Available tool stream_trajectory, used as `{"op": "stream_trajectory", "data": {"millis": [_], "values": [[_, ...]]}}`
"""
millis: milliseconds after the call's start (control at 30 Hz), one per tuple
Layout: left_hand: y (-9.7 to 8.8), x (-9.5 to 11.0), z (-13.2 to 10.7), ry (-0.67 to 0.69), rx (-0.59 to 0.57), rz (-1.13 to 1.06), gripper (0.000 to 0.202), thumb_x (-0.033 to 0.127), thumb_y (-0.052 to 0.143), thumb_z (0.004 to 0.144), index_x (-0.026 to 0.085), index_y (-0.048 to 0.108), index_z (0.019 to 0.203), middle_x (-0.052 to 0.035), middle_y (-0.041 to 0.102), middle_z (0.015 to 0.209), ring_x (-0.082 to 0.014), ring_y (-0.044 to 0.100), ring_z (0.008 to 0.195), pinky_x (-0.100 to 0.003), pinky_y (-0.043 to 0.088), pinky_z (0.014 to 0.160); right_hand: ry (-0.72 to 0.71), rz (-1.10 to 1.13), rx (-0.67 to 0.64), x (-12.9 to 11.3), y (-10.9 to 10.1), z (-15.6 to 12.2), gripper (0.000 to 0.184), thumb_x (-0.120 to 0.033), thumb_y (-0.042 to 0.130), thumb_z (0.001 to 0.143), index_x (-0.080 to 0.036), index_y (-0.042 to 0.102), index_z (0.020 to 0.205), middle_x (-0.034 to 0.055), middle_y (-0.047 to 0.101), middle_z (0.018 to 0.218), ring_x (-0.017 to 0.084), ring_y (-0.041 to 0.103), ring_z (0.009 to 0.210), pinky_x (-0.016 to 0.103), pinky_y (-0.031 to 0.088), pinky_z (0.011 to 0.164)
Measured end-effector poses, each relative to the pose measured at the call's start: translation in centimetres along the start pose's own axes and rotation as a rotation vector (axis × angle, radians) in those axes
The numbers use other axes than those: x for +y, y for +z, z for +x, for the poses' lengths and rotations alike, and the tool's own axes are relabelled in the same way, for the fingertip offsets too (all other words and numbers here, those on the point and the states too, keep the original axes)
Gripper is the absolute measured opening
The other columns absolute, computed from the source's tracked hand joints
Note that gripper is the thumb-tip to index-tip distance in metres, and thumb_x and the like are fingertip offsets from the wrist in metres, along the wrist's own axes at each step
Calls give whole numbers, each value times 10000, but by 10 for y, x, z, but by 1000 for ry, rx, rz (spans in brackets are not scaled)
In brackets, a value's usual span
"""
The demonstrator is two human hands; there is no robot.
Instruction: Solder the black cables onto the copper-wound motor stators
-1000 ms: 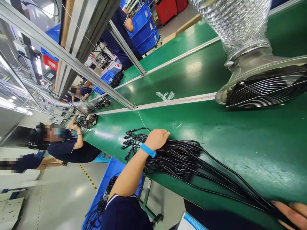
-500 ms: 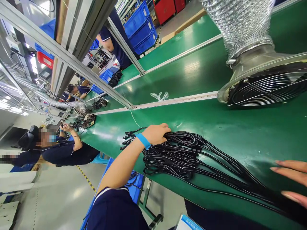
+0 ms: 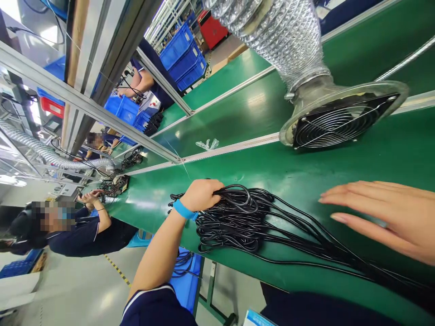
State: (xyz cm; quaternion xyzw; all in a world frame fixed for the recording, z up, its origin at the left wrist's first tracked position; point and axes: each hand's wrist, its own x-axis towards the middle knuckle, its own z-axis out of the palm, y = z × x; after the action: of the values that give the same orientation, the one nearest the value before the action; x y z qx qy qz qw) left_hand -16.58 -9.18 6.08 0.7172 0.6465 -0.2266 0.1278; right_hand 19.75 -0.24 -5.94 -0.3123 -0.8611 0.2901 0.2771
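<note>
A bundle of black cables (image 3: 234, 222) lies on the green workbench, coiled at its left end and trailing off in long strands to the lower right. My left hand (image 3: 203, 194), with a blue wristband, has its fingers curled round cables at the upper left of the coils. Cable ends with connectors (image 3: 175, 198) poke out left of that wrist. On the right, my right hand (image 3: 380, 213) hovers above the strands, fingers stretched out and nothing in them.
A fan (image 3: 336, 124) with a silver duct (image 3: 288, 40) stands beyond the cables. Clear plastic scraps (image 3: 207, 144) lie near the metal rail (image 3: 234, 146). Below the bench edge is a blue bin (image 3: 186, 280) holding cables. A co-worker (image 3: 88, 226) sits farther left.
My right hand has come in from the right edge, further over the bench. My left hand stays on the coils, where a loop has shifted slightly. The whole view has swung to the right.
</note>
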Motion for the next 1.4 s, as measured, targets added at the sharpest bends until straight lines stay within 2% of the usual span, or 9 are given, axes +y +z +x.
{"op": "stream_trajectory", "data": {"millis": [133, 400, 633, 733, 833, 933, 1033, 1233, 1400], "values": [[13, 18, 18, -52, -68, 97, 336, 311, 658, 968, 238, 694, 1294, -76, 753, 1326, -254, 757, 1146, -313, 586, 906, -172, -13, -193, -26, 2, 25, 690, -742, 284, 1020, -318, 828, 1006, 67, 787, 1027, 284, 742, 908, 489, 628, 829], [20, 26, 21, -49, -32, 192, 248, 238, 564, 979, 189, 692, 1185, -103, 768, 1260, -280, 755, 1136, -358, 586, 920, -19, 2, -187, -12, -14, 13, 644, -726, 357, 951, -286, 816, 1054, 90, 780, 1087, 323, 745, 995, 567, 611, 954], [-18, 15, -29, -75, 323, 228, 245, 183, 560, 887, 224, 725, 1064, -68, 797, 1028, -241, 768, 944, -328, 594, 813, 297, 658, -404, -54, 16, 29, 889, -693, 625, 782, -144, 546, 1477, 186, 672, 1371, 313, 685, 1218, 518, 561, 1086], [-34, -2, -34, -122, 494, 301, 255, 176, 548, 904, 237, 728, 1075, -75, 797, 1077, -242, 767, 942, -323, 587, 765, 323, 857, -572, -71, 26, 25, 796, -630, 575, 806, -124, 542, 1420, 89, 737, 945, 207, 729, 810, 350, 637, 763], [-42, -27, -22, -263, 561, 397, 272, 196, 521, 956, 234, 733, 1122, -97, 788, 1184, -266, 769, 956, -342, 581, 704, 404, 953, -675, -65, 11, 7, 618, -635, 539, 894, -174, 616, 1299, 0, 631, 739, 117, 552, 522, 234, 489, 502], [-33, -46, 4, -282, 484, 417, 331, 180, 489, 984, 216, 727, 1212, -120, 748, 1331, -284, 760, 1054, -360, 614, 759, 339, 666, -564, -42, -10, -4, 602, -680, 365, 987, -200, 683, 1164, 34, 630, 738, 147, 538, 530, 268, 462, 486], [-12, -47, 33, -249, 328, 339, 396, 144, 446, 1004, 204, 703, 1300, -142, 691, 1440, -281, 726, 1191, -371, 625, 923, 94, 101, -435, -14, -9, 5, 546, -461, 254, 1044, -180, 709, 1152, 134, 740, 1000, 239, 702, 835, 353, 574, 727], [26, -48, 46, -254, 222, 220, 440, 153, 591, 896, 187, 679, 1325, -152, 666, 1471, -258, 783, 1053, -353, 642, 876, 78, -52, -407, 10, 2, 32, 250, -279, 539, 925, -187, 767, 973, 89, 760, 909, 233, 719, 814, 347, 567, 768], [26, -82, 10, -426, 358, -433, 472, 560, 586, 839, 171, 725, 1068, -148, 767, 1143, -333, 720, 1092, -445, 590, 979, 223, -113, 41, 38, -96, -17, 393, -484, 587, 989, -233, 752, 1242, 87, 741, 1250, 276, 690, 1150, 470, 536, 1059]]}}
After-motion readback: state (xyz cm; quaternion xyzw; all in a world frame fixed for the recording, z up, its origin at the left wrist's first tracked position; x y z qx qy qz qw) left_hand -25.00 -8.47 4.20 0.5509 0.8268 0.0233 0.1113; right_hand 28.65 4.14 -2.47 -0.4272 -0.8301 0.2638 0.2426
